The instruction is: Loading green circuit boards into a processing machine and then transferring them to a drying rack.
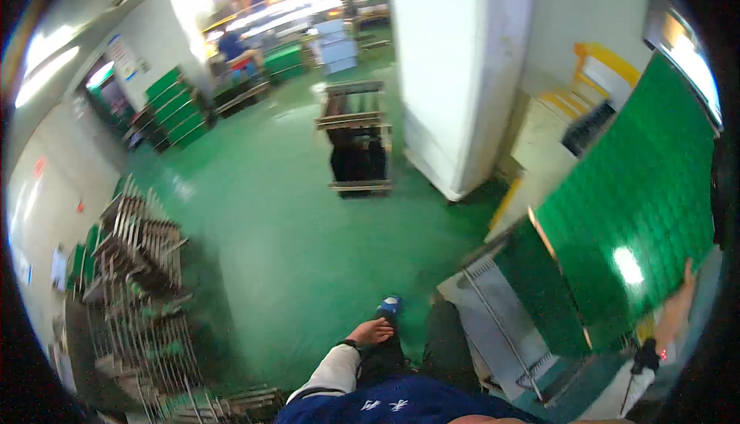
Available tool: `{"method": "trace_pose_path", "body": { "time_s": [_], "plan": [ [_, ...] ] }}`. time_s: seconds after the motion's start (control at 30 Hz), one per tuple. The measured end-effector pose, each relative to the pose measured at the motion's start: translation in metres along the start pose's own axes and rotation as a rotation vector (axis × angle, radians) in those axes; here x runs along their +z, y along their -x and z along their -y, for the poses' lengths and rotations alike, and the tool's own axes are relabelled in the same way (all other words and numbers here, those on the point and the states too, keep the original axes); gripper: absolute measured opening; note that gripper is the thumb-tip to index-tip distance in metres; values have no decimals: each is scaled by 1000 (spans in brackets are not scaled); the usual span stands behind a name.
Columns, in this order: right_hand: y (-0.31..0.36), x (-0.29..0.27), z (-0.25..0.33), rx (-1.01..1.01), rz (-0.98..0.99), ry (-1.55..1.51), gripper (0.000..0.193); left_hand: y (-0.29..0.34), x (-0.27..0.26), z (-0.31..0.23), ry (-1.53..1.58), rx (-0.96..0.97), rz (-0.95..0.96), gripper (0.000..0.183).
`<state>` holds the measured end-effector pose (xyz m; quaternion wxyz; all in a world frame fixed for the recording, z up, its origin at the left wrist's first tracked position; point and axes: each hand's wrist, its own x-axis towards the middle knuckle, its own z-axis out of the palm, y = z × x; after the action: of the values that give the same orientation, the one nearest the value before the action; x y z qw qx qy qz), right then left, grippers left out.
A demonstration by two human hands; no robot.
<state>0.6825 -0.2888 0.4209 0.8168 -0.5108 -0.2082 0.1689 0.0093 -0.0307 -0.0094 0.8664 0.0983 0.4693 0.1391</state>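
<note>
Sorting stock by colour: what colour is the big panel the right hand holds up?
Green, with a grid pattern, on the panel by the right hand; head view.

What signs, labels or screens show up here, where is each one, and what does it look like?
Wall notice: far left wall, pale rectangle.
Red signs: left wall, small and blurred.
Paper sheet: lower left wall, white.
Screen: upper right, bright, dark-framed, above the green panel in the right hand.

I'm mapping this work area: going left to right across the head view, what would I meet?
Metal slotted racks → left hand → dark trolley → white pillar → large green panel → right hand on its edge.
</note>
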Motion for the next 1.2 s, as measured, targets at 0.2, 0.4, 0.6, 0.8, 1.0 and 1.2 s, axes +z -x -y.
{"method": "trace_pose_path", "body": {
  "time_s": [0.2, 0.4, 0.6, 0.8, 1.0, 1.2],
  "plan": [
    [43, 61, -51, -22, -42, -159, 33, -31, -57, 6, 57, 17, 89, 36],
    [34, 30, -94, 245, -280, -422, 20, -22, -27, 3, -1, 20, -11, 34],
    [30, 42, -136, 243, -312, -466, 21, -10, -20, 3, -62, 58, -19, 35],
    [14, 55, -155, 345, -212, -471, 26, -26, -48, -1, -26, 7, 121, 35],
    [4, 64, -154, 475, -187, -368, 31, -30, -51, -1, -48, -25, 23, 40],
    [-6, 64, -155, 463, -134, -334, 31, -27, -42, 0, -162, 16, -22, 40]
  ]
}}
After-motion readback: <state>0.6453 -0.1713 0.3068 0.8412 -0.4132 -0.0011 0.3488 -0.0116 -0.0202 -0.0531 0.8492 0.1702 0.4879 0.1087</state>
